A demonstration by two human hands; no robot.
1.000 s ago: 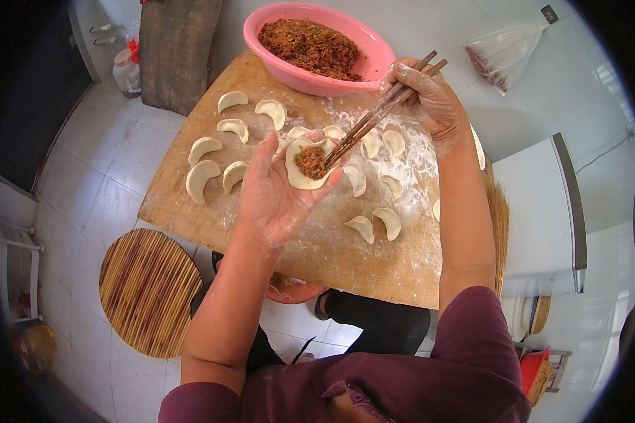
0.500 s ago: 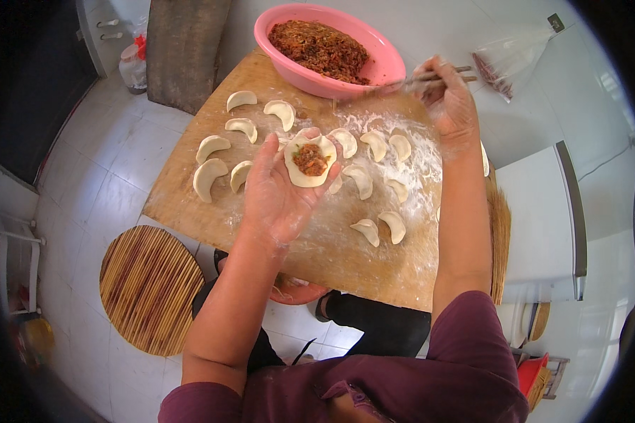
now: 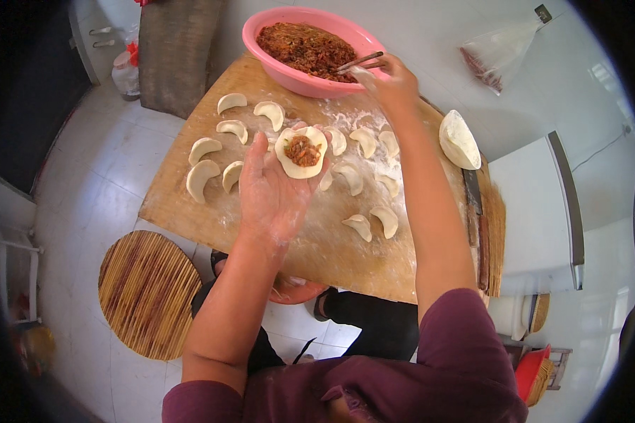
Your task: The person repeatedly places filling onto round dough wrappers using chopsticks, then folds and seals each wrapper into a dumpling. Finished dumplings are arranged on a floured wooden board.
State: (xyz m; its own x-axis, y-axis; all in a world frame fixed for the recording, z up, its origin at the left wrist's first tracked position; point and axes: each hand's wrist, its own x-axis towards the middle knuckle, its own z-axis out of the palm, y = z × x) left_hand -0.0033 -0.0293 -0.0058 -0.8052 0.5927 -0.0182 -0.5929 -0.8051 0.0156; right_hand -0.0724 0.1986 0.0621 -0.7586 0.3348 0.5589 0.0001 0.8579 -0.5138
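Observation:
My left hand (image 3: 276, 194) is turned palm up over the board, with a round dumpling wrapper (image 3: 300, 171) lying on its fingers. A mound of reddish-brown filling (image 3: 302, 150) sits in the wrapper's middle; the dough is unfolded around it. My right hand (image 3: 391, 83) grips a pair of chopsticks (image 3: 365, 62) at the right rim of a pink basin (image 3: 289, 80). Their tips reach the chopped filling (image 3: 307, 48) inside the basin. Several folded crescent dumplings (image 3: 203, 180) lie on both sides of my left hand.
The floury wooden board (image 3: 317, 261) carries the basin at its far edge. A white bowl-shaped container of flour (image 3: 460, 141), a dark knife-like blade (image 3: 472, 190) and a straw brush (image 3: 496, 240) line the right side. A round slatted mat (image 3: 148, 295) is lower left.
My right hand has swung left and up, bringing the chopsticks from right of the basin into its filling. The left hand still holds the filled wrapper. The whole view has shifted slightly.

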